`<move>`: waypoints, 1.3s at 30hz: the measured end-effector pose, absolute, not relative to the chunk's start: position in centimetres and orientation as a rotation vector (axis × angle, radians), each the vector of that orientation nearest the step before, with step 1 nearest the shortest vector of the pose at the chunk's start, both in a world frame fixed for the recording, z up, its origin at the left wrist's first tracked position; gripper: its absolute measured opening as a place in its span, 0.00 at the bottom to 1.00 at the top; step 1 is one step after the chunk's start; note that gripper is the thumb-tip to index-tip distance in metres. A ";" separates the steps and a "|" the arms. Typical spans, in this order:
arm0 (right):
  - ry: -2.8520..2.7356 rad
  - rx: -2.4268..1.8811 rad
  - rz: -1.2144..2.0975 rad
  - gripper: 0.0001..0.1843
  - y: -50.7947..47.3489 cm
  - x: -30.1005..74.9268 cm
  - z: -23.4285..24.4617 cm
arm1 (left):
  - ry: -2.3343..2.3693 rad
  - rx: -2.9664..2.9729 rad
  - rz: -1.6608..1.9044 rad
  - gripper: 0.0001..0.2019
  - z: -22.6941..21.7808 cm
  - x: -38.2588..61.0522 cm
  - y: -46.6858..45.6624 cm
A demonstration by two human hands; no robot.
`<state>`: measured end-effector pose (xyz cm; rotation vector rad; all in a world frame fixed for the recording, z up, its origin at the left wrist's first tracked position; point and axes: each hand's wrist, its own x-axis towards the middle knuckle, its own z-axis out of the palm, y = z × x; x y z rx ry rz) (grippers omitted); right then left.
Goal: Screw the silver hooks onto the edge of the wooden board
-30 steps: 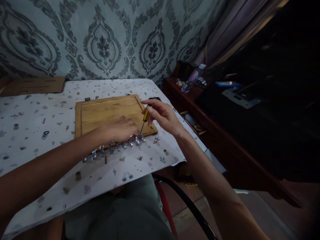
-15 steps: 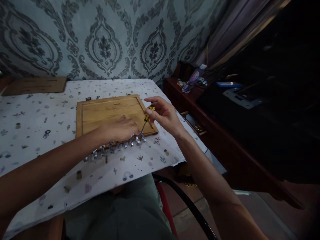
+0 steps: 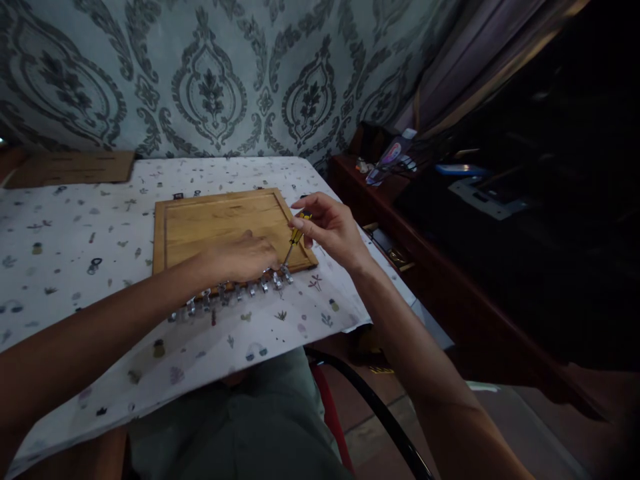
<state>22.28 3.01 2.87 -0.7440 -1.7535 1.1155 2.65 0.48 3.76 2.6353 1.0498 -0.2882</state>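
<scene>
A wooden board (image 3: 215, 223) lies on the patterned tablecloth (image 3: 75, 267). Along its near edge runs a row of several small metal brackets (image 3: 230, 295). My left hand (image 3: 243, 257) rests closed over the board's near right edge, pressing down by the brackets. My right hand (image 3: 330, 227) pinches the yellow and black handle of a small screwdriver (image 3: 293, 241). The screwdriver's tip points down at the rightmost bracket (image 3: 285, 273).
A flat brown cardboard piece (image 3: 70, 167) lies at the table's far left. A dark wooden sideboard (image 3: 430, 220) with a bottle and small clutter stands to the right. A black chair rim (image 3: 370, 407) curves below the table edge by my lap.
My right hand has turned slightly on the screwdriver handle and the shaft leans a bit more. My left hand stays where it was.
</scene>
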 end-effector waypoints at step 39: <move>-1.830 -0.703 1.031 0.28 3.8 21.4 1.6 | 1.193 2.547 -0.353 0.24 3.9 3.0 -0.3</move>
